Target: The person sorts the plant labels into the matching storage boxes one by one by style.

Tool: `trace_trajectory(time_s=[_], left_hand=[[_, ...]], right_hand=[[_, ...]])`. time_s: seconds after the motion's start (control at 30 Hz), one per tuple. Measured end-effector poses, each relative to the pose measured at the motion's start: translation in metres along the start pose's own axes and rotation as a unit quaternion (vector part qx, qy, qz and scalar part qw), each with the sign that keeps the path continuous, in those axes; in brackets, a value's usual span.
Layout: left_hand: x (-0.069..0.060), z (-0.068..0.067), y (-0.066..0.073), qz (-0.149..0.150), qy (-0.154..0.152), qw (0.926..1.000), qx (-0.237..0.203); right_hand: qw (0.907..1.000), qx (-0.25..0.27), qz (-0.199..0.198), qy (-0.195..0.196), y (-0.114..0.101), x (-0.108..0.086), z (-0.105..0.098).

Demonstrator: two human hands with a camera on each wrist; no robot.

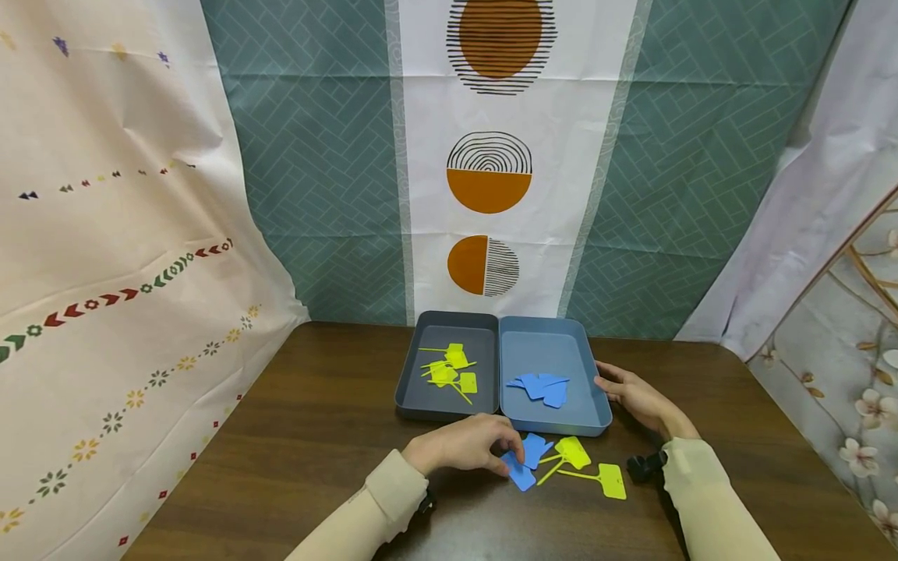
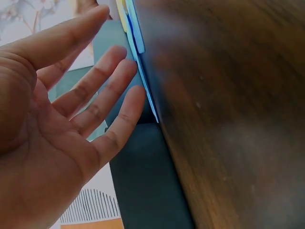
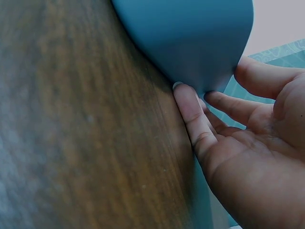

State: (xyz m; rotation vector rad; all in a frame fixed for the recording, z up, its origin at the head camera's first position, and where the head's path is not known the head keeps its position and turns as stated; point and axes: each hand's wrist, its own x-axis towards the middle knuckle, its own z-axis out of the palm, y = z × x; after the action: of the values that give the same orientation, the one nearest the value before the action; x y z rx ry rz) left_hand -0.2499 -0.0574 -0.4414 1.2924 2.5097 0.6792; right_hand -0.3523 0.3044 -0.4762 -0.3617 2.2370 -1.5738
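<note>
My left hand (image 1: 471, 446) hovers at the near pile, its fingers loosely bent beside two or more blue plant labels (image 1: 521, 472) on the table. In the left wrist view thumb and fingers stand apart, close to a blue label's edge (image 2: 137, 33); whether a fingertip touches is unclear. Beside these lie several yellow T-shaped plant labels (image 1: 613, 481). At the right, my right hand (image 1: 641, 399) touches the outer side of the blue tray (image 1: 554, 343) with mostly straight fingers. Several blue labels (image 1: 539, 387) lie inside that tray.
Against the blue tray's left side stands a dark grey tray (image 1: 449, 326) with several yellow labels (image 1: 449, 372) in it. Both rest on a brown wooden table (image 1: 281, 436). A patterned curtain (image 1: 323, 156) hangs behind the table's far edge.
</note>
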Motion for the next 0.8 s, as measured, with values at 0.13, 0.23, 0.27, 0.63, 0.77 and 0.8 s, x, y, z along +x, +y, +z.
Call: trace_trajectory(time_s=[0.13, 0.23, 0.27, 0.63, 0.77, 0.8], left_hand=[[0.0007, 0.0013, 0.0001, -0.001, -0.005, 0.9999, 0.015], [0.0011, 0.0025, -0.0004, -0.001, -0.009, 0.9997, 0.023], [0.0013, 0.0027, -0.0006, -0.001, -0.009, 0.9996, 0.026], [0.0028, 0.0066, -0.0032, 0.027, -0.007, 0.9969, 0.074], [0.0029, 0.0069, -0.0027, 0.029, -0.01, 0.9974, 0.066], [0.003, 0.007, -0.0026, 0.03, -0.012, 0.9975, 0.063]], right_hand=[[1.0, 0.0, 0.007, 0.002, -0.0009, -0.0004, 0.0006], [1.0, 0.003, 0.008, 0.002, -0.0016, -0.0005, 0.0007], [1.0, 0.003, 0.008, 0.002, -0.0018, -0.0005, 0.0006], [1.0, 0.001, 0.007, 0.003, -0.0021, 0.0006, 0.0002], [0.9999, 0.002, 0.01, 0.005, -0.0021, 0.0002, 0.0007], [0.9999, 0.002, 0.01, 0.005, -0.0021, 0.0, 0.0008]])
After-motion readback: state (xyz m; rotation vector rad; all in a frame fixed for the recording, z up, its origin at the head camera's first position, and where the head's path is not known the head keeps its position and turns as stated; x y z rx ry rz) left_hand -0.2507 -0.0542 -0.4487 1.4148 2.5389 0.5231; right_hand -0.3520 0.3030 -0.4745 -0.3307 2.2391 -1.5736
